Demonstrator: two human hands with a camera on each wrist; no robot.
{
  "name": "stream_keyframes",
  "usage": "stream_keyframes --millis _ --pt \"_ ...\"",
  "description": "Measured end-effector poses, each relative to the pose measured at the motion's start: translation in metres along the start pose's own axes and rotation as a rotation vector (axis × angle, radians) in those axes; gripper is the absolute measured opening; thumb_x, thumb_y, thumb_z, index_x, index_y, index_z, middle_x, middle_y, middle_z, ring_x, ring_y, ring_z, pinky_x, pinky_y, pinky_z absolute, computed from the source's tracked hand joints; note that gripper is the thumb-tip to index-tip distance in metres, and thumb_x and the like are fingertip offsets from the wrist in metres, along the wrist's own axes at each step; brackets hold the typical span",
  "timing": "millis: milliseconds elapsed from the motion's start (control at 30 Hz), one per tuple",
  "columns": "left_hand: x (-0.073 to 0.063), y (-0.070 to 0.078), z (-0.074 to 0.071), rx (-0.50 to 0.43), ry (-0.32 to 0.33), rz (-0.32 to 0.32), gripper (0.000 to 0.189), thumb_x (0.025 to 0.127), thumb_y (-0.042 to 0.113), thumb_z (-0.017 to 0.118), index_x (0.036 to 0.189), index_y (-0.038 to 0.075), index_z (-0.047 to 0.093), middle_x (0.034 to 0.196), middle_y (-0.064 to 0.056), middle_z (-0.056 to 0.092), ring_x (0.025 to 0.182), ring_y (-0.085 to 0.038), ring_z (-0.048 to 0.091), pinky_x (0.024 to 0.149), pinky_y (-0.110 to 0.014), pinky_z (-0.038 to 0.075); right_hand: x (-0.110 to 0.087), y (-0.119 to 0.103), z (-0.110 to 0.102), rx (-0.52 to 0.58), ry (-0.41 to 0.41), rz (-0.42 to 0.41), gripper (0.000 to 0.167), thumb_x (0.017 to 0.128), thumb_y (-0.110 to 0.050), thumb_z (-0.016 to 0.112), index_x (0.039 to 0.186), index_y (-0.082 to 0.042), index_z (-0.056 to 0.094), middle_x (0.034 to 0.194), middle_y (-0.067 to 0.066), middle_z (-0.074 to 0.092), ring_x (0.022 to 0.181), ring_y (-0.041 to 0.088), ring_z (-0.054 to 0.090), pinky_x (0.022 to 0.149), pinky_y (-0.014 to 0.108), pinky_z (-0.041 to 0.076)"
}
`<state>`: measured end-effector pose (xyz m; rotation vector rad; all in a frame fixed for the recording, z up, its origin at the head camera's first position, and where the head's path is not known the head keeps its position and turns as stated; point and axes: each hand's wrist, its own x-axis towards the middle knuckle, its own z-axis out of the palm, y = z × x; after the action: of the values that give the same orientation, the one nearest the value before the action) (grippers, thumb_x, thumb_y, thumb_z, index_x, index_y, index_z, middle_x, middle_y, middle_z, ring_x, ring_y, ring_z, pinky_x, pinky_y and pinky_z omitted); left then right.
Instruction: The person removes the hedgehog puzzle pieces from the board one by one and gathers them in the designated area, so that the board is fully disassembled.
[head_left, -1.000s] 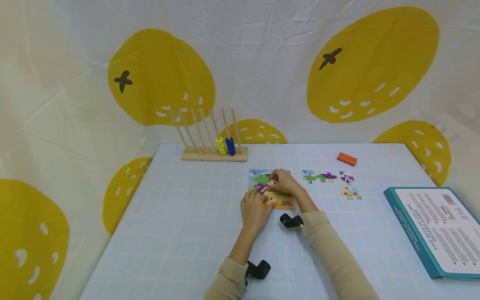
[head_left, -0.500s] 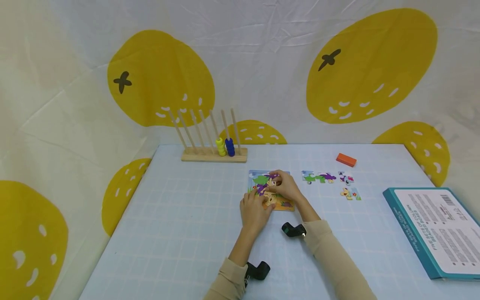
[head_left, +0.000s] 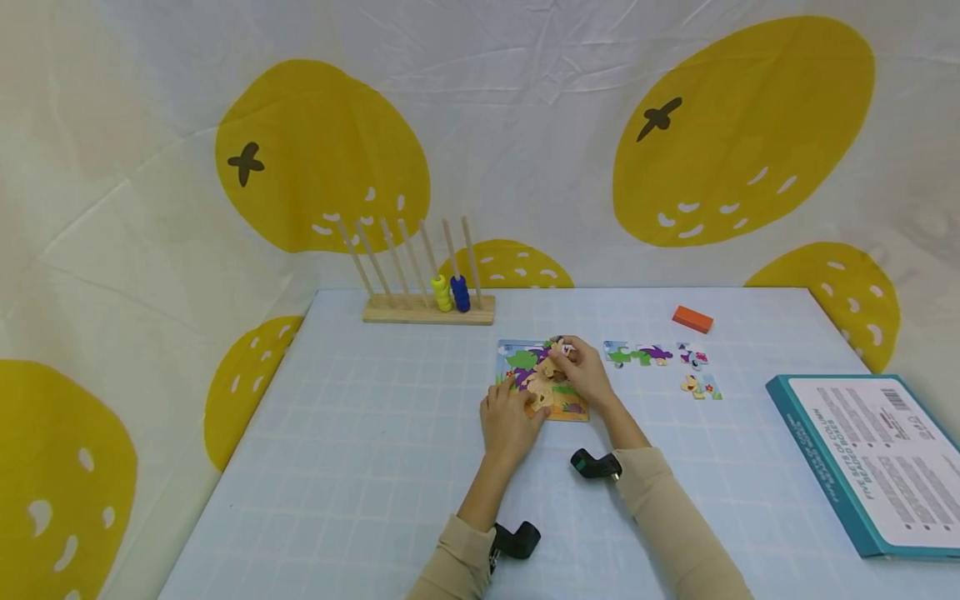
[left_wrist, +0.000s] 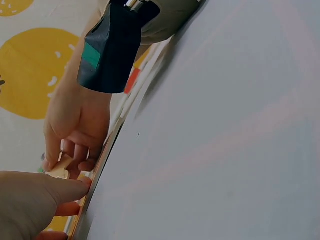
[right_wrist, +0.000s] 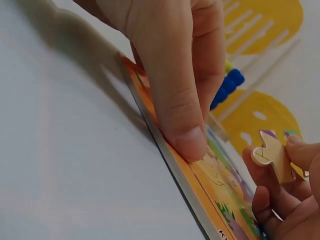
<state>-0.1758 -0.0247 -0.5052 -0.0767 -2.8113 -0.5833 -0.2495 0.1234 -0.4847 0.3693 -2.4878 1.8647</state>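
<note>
A colourful jigsaw puzzle board (head_left: pixel 576 414) lies on the table, partly covered by the hands. My left hand (head_left: pixel 512 423) rests on its lower left part, its thumb (right_wrist: pixel 192 145) pressing the orange border in the right wrist view. My right hand (head_left: pixel 591 377) pinches a puzzle piece (right_wrist: pixel 276 156) above the board's upper right side. That piece is peach with bits of purple and green, and it is tilted. In the left wrist view the pinched piece appears beyond the left thumb (left_wrist: pixel 72 190). The left fingers' undersides are hidden.
Several loose puzzle pieces (head_left: pixel 647 354) lie right of the board, with an orange block (head_left: pixel 693 319) behind them. A wooden bead rack (head_left: pixel 429 310) with yellow and blue beads stands at the back. A teal and white box (head_left: pixel 873 458) lies at the right.
My right hand has drawn back to the right and lifted the puzzle piece off the board, turning it. My left hand has stayed in place on the board.
</note>
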Motion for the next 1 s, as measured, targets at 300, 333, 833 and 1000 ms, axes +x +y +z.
stream_keyframes --millis 300,333,833,1000 --pt "0.0 0.002 -0.001 -0.013 0.008 -0.002 0.031 0.078 0.044 0.073 0.092 0.016 0.074 0.125 -0.009 0.059 0.107 -0.025 0.049 0.09 -0.043 0.04 -0.006 0.013 -0.029 0.222 0.047 0.093 0.049 0.096 -0.017 0.054 0.139 0.002 0.039 0.085 0.014 0.068 0.059 0.021 0.067 0.059 0.031 0.056" --pt "0.0 0.002 -0.002 -0.018 0.009 -0.004 0.031 0.078 0.044 0.073 0.091 0.016 0.074 0.125 -0.009 0.059 0.106 -0.025 0.049 0.09 -0.043 0.04 -0.007 0.014 -0.035 0.205 0.049 0.095 0.051 0.095 -0.016 0.056 0.14 0.001 0.038 0.085 0.012 0.067 0.059 0.021 0.067 0.06 0.031 0.056" --pt "-0.002 0.002 -0.002 -0.066 0.006 -0.029 0.029 0.079 0.042 0.073 0.09 0.016 0.074 0.127 -0.008 0.057 0.107 -0.025 0.048 0.092 -0.043 0.039 -0.057 0.024 -0.128 -0.35 0.181 0.245 0.059 0.088 -0.025 0.067 0.137 -0.002 0.044 0.11 0.028 0.058 0.075 0.014 0.058 0.06 0.015 0.045" --pt "-0.002 0.002 -0.001 -0.062 0.016 -0.024 0.029 0.078 0.042 0.073 0.09 0.016 0.074 0.126 -0.008 0.058 0.106 -0.024 0.048 0.091 -0.042 0.039 -0.066 0.022 -0.137 -0.428 0.115 0.315 0.061 0.089 -0.021 0.066 0.14 -0.001 0.038 0.09 0.02 0.06 0.068 0.021 0.059 0.055 0.022 0.043"
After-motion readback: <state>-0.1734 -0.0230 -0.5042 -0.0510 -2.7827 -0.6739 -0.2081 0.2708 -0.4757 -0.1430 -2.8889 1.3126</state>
